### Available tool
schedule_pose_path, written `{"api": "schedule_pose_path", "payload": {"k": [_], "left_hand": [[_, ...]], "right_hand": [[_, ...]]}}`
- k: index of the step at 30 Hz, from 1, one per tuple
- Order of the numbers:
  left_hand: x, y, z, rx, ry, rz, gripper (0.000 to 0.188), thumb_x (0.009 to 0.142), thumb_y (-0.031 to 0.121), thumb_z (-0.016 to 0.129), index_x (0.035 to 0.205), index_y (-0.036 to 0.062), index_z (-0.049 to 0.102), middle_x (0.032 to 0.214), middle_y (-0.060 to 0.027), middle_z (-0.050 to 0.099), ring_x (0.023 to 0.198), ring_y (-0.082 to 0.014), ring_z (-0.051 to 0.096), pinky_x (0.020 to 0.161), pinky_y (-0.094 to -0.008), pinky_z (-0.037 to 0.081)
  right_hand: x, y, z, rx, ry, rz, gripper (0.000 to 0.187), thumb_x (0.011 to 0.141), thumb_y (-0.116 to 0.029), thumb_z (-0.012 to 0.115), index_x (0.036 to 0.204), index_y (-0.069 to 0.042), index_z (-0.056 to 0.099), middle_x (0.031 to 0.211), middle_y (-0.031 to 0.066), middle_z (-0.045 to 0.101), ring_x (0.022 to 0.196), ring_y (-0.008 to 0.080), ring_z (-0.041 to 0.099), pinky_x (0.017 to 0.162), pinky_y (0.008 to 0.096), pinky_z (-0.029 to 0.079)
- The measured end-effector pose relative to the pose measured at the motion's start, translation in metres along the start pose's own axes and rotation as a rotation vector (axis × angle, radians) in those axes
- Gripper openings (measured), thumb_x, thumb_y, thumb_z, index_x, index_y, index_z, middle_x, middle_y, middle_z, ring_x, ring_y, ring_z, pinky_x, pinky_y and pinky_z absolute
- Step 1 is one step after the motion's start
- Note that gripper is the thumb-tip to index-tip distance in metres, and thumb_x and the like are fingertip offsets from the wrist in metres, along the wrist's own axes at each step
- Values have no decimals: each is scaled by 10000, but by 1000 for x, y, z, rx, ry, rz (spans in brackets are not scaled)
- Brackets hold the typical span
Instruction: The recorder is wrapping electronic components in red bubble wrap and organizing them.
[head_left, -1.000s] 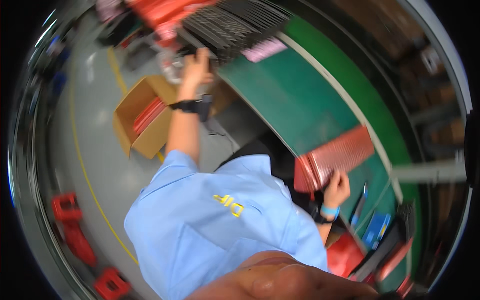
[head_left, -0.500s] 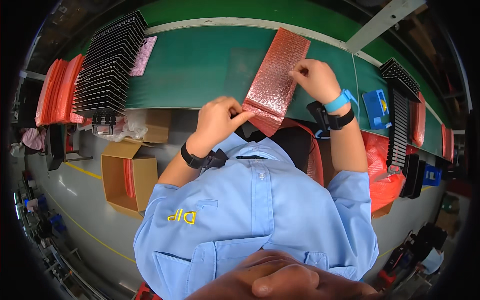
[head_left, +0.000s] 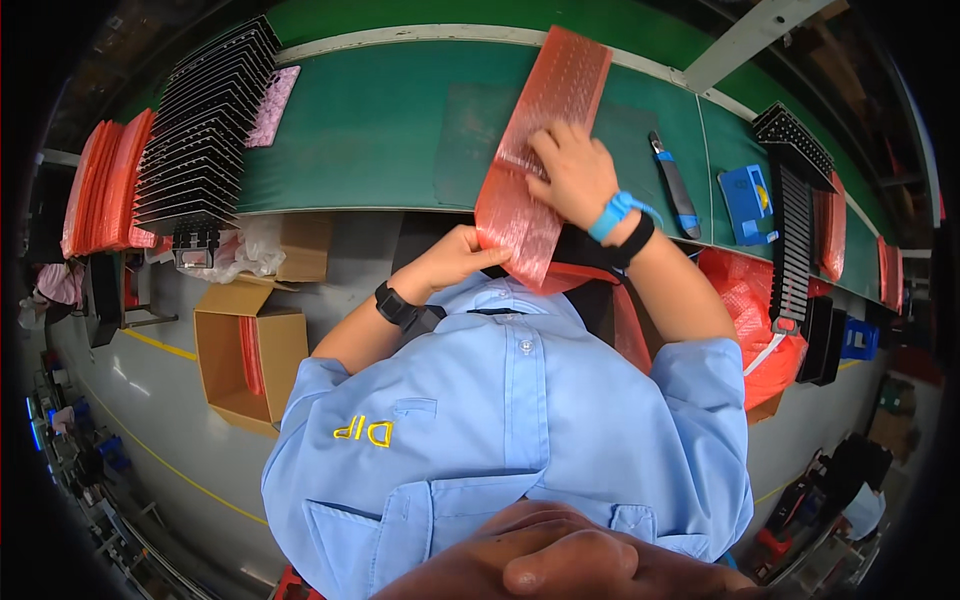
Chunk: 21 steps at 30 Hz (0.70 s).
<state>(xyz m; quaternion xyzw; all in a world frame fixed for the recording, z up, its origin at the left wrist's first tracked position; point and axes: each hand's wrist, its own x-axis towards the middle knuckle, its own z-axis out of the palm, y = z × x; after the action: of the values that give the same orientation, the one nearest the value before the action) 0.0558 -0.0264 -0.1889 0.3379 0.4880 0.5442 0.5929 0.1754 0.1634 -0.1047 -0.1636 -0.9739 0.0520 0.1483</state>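
Observation:
A long red bubble-wrap bag (head_left: pixel 560 85) lies slantwise over the green table, its near end hanging past the front edge toward my shirt. My left hand (head_left: pixel 455 258) pinches a corner of that near end between thumb and fingers. Across the middle of the bag, at a crease, my right hand (head_left: pixel 575 175) rests with bent fingers and thumb closed on the plastic. The fingertips press on the wrap and are partly hidden. Whatever the bag contains cannot be made out.
Black perforated metal brackets (head_left: pixel 205 130) stand stacked at the left, beside red bubble-wrap bags (head_left: pixel 105 190). Right of my hand lie a blue-and-black cutter (head_left: pixel 675 185) and a blue tape dispenser (head_left: pixel 745 205). An open cardboard box (head_left: pixel 285 350) stands below left.
My right hand has moved left and down from the bag's right edge onto its middle. The bag's near part now stretches out further toward me, and the cutter has come into sight.

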Motion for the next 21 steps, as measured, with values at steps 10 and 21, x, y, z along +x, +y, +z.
{"api": "schedule_pose_path", "payload": {"k": [10, 21], "left_hand": [[3, 7, -4, 181, 271, -65, 387, 981, 329, 572, 747, 30, 646, 660, 24, 604, 579, -12, 503, 502, -236, 410], [8, 16, 4, 592, 547, 90, 385, 915, 244, 660, 617, 10, 590, 509, 48, 482, 506, -4, 369, 434, -235, 290]], "right_hand": [[-73, 95, -40, -212, 85, 599, 566, 760, -343, 781, 1174, -22, 567, 1195, 229, 570, 1097, 413, 545, 911, 457, 478], [-63, 22, -63, 441, -5, 142, 330, 927, -91, 540, 1251, -26, 547, 1051, 224, 648, 909, 399, 642, 761, 417, 522]]}}
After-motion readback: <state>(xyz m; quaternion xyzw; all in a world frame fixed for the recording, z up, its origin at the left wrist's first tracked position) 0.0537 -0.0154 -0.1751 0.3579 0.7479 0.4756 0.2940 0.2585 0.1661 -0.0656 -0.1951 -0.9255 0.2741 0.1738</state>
